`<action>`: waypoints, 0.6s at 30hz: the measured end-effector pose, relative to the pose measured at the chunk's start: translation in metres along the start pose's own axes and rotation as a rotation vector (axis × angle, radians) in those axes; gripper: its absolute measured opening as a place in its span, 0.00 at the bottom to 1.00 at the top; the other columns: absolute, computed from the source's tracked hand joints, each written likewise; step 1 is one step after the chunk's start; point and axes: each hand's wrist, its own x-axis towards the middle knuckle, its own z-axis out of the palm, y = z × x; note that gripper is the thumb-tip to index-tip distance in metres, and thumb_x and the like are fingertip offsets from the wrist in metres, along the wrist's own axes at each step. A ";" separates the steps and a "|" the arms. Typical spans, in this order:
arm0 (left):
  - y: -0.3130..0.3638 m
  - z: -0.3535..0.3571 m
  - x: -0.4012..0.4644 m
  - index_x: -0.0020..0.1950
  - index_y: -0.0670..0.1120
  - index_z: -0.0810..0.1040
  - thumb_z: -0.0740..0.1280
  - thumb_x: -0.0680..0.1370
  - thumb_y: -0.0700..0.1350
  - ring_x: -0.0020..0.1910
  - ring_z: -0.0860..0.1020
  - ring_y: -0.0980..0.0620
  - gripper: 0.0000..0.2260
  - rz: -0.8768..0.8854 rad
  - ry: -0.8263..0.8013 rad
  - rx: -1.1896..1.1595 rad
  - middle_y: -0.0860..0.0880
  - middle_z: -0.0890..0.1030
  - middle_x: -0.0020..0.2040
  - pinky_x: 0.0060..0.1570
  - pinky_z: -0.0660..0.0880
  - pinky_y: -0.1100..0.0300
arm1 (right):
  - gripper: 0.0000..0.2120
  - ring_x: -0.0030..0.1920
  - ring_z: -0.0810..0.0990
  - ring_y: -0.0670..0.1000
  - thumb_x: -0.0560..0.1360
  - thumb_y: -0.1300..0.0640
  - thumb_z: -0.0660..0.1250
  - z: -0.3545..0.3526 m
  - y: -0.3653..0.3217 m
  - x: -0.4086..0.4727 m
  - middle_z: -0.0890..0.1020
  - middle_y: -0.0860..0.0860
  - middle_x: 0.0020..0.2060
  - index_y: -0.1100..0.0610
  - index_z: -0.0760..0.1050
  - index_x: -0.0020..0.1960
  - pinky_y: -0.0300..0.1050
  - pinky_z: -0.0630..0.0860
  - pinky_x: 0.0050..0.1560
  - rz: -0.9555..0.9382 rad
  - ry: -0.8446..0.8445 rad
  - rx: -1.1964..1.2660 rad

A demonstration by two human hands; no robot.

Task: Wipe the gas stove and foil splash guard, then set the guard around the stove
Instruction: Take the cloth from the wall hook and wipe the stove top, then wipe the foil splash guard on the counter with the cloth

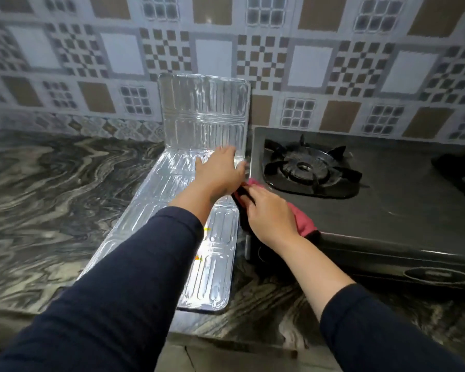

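Note:
The silver foil splash guard (204,114) sits left of the black gas stove (387,200). One panel stands upright against the tiled wall and the others lie flat on the counter. My left hand (220,170) rests flat on the guard near the fold, fingers spread, at its right edge beside the stove. My right hand (269,213) presses a pink cloth (304,221) onto the stove's front left corner, close to the left burner (306,167).
A dark marbled counter (51,197) stretches left of the guard. The patterned tile wall (306,63) runs behind everything. A second burner (462,170) shows at the far right. The counter's front edge (226,334) lies just below the guard.

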 end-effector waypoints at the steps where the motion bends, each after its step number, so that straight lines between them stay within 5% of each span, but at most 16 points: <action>1: -0.009 -0.002 -0.009 0.73 0.46 0.65 0.55 0.81 0.53 0.72 0.66 0.45 0.22 -0.069 0.005 -0.051 0.46 0.68 0.73 0.71 0.60 0.44 | 0.17 0.65 0.74 0.57 0.80 0.54 0.56 0.004 -0.007 0.004 0.77 0.54 0.64 0.53 0.71 0.67 0.49 0.68 0.60 0.002 0.009 0.051; 4: -0.030 -0.009 -0.041 0.52 0.42 0.78 0.56 0.81 0.53 0.45 0.81 0.46 0.18 -0.343 0.004 -0.482 0.42 0.83 0.49 0.50 0.73 0.55 | 0.16 0.53 0.78 0.62 0.80 0.53 0.55 0.019 -0.028 0.006 0.81 0.58 0.55 0.53 0.66 0.66 0.53 0.70 0.48 -0.024 0.021 0.131; 7: -0.051 -0.013 -0.076 0.36 0.42 0.73 0.61 0.80 0.48 0.19 0.74 0.56 0.15 -0.593 0.097 -1.010 0.49 0.75 0.22 0.31 0.79 0.60 | 0.13 0.48 0.77 0.63 0.80 0.52 0.56 0.039 -0.047 -0.001 0.81 0.60 0.49 0.58 0.64 0.61 0.52 0.65 0.42 -0.129 -0.009 0.107; 10: -0.080 0.000 -0.110 0.35 0.43 0.76 0.66 0.78 0.38 0.26 0.77 0.54 0.11 -0.714 0.260 -0.995 0.45 0.78 0.28 0.30 0.80 0.61 | 0.14 0.50 0.77 0.63 0.80 0.53 0.55 0.072 -0.060 -0.016 0.79 0.61 0.52 0.61 0.63 0.61 0.53 0.67 0.43 -0.245 -0.153 0.068; 14: -0.126 0.039 -0.156 0.35 0.49 0.84 0.71 0.73 0.34 0.47 0.82 0.41 0.11 -0.863 0.247 -0.812 0.41 0.82 0.42 0.54 0.79 0.48 | 0.20 0.58 0.75 0.62 0.80 0.55 0.56 0.123 -0.061 -0.057 0.76 0.61 0.61 0.60 0.60 0.69 0.54 0.70 0.53 -0.255 -0.470 0.117; 16: -0.143 0.054 -0.171 0.43 0.46 0.86 0.73 0.72 0.36 0.48 0.82 0.48 0.06 -0.908 0.241 -0.620 0.46 0.83 0.43 0.49 0.76 0.65 | 0.20 0.67 0.68 0.60 0.80 0.54 0.56 0.144 -0.061 -0.071 0.70 0.59 0.68 0.58 0.61 0.70 0.52 0.64 0.65 -0.355 -0.591 0.084; 18: -0.144 0.058 -0.186 0.44 0.45 0.85 0.74 0.71 0.36 0.42 0.78 0.55 0.05 -0.948 0.274 -0.486 0.50 0.83 0.42 0.33 0.68 0.75 | 0.21 0.75 0.57 0.57 0.80 0.52 0.55 0.149 -0.056 -0.078 0.62 0.58 0.75 0.57 0.62 0.71 0.52 0.53 0.74 -0.468 -0.562 0.007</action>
